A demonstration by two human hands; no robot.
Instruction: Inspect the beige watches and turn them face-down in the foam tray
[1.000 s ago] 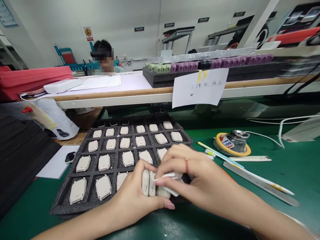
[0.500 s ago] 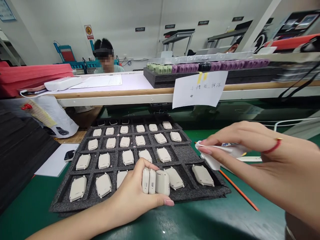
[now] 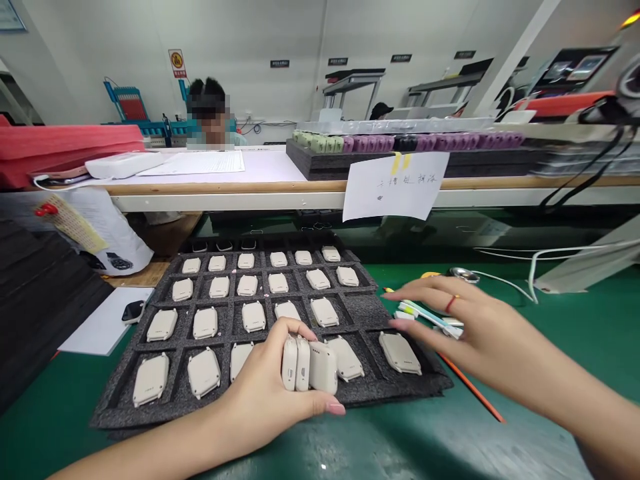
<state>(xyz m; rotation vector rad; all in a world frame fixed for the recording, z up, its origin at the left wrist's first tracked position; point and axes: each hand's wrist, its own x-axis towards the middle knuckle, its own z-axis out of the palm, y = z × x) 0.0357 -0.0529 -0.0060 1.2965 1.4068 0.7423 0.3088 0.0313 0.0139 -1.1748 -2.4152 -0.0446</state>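
Note:
My left hand (image 3: 273,387) is closed around 3 beige smartwatch cases (image 3: 301,363), held side by side above the tray's front edge, small ports facing me. A black foam tray (image 3: 373,303) beneath it carries several more such cases (image 3: 400,352) in its compartments. To the right, my right hand (image 3: 450,310) is open with thumb and fingers apart. Just beyond its fingertips lies a slim white and teal tool (image 3: 425,317) with a yellow-green mark; whether the hand touches it I cannot tell.
An orange stick (image 3: 475,390) lies on the green table right of the tray. A white cable (image 3: 505,283) and a round metal object (image 3: 464,274) are behind my right hand. At the back runs a shelf (image 3: 240,201) with a hanging paper note (image 3: 395,187). A person (image 3: 210,117) sits beyond.
The white cloth that was pinched in my right hand is out of its fingers, which have spread. That hand has moved down over the tools. My left hand keeps its hold on the cases.

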